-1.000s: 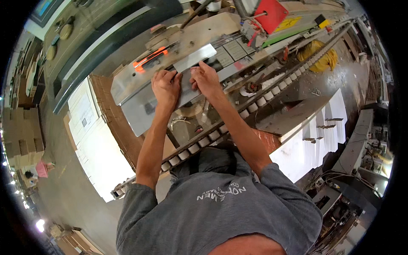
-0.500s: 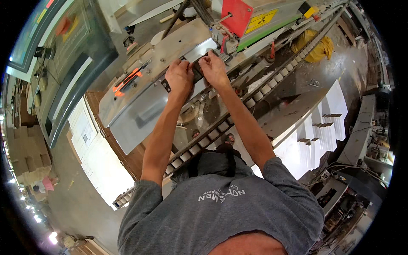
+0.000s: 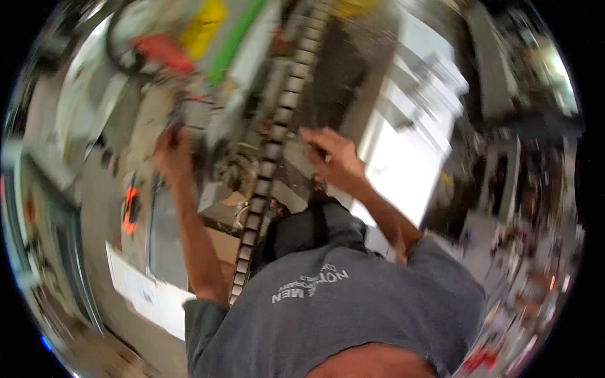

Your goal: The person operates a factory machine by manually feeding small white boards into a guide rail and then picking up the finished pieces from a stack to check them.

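Note:
The view is smeared by motion. My left hand (image 3: 173,154) is over the machine bed at the left, close to a dark fitting; blur hides its fingers and anything in them. My right hand (image 3: 337,160) hovers just right of the roller rail (image 3: 276,133), thumb and forefinger apart, with nothing visible between them. An orange-handled tool (image 3: 130,211) lies on the bed, left of my left forearm. Beside that forearm is a grey metal plate (image 3: 167,239).
White sheets (image 3: 403,157) stand in a stack right of the rail. A red guard (image 3: 164,53), a yellow label (image 3: 205,28) and a green strip (image 3: 236,41) mark the machine at upper left. White cardboard (image 3: 148,293) lies at lower left.
My view has turned to the right. My hands, earlier together at a dark metal piece on the machine, are now apart; the right one has come away to the rail.

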`<state>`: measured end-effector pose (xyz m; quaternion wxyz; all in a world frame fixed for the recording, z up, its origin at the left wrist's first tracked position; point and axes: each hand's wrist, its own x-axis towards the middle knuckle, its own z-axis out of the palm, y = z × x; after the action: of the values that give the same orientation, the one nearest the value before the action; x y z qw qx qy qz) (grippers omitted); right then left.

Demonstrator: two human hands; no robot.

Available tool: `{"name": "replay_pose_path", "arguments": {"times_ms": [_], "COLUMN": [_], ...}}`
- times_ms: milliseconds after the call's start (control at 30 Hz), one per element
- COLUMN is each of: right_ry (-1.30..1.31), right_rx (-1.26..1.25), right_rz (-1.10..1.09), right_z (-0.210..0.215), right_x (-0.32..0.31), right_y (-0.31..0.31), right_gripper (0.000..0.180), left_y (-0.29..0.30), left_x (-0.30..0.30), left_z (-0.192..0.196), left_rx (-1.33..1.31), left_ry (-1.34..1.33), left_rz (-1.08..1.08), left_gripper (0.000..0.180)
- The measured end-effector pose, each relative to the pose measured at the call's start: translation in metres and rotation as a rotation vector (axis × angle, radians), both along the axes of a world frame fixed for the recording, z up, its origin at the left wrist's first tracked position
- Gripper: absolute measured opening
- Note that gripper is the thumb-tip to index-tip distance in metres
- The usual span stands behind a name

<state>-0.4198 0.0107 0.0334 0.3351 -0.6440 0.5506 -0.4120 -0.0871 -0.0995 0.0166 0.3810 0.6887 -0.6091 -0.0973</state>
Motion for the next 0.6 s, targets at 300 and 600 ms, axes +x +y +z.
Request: {"name": "replay_pose_path", "arguments": {"times_ms": [300,600], "right_ry": [1.010,1.069], "right_rx": [0.089,0.007], "right_rz": [-0.516,-0.413], "right_z": [-0.008,-0.026], "right_x": [-0.250,-0.307], "right_y": [0.055,0.050], "right_gripper": [0.062,0.047], "left_y": [0.145,0.155], "left_x": [0.019,-0.019], "left_z": [-0.039,0.005], "left_rx": [-0.017,-0.034], "left_ry": [0.226,0.335], "left_rz": [-0.037,-0.015], "left_gripper": [0.013,0.014]}}
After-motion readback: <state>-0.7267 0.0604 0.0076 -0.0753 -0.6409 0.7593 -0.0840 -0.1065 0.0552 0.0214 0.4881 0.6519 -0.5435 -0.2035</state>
